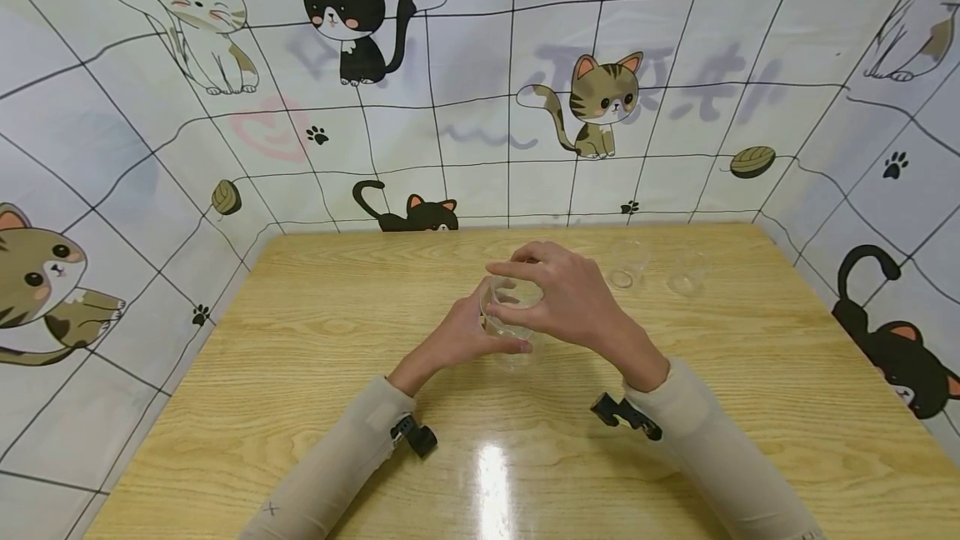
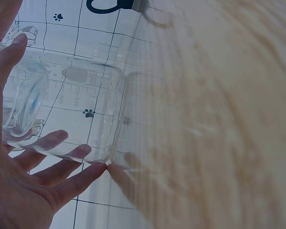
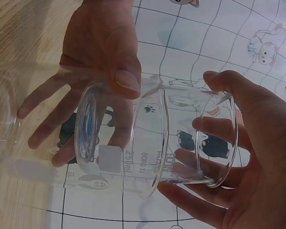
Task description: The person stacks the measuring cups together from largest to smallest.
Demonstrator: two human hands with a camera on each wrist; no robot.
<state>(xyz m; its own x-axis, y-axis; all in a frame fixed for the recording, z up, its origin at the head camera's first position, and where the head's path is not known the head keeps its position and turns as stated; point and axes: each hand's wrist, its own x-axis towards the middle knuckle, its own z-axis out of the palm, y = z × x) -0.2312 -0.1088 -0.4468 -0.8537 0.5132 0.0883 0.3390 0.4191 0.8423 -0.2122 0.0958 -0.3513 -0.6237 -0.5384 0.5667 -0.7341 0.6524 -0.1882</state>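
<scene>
My left hand (image 1: 461, 333) grips a large clear glass beaker (image 2: 93, 102) with a printed scale, the thumb on the near side and the fingers behind it. The beaker appears upright on the table. My right hand (image 1: 573, 294) holds a smaller glass beaker (image 3: 178, 114) marked 250 ml near its rim, thumb on one side and fingers on the other. This smaller beaker sits partly inside the larger one, its base below the larger rim and its upper part sticking out. Whether the two glasses touch, I cannot tell.
Two more clear glass vessels stand at the back right of the wooden table (image 1: 300, 357): one vessel (image 1: 628, 265) nearer the hands, another vessel (image 1: 687, 273) farther right. A cloth backdrop (image 1: 472, 132) with cats and grid lines encloses the back and sides.
</scene>
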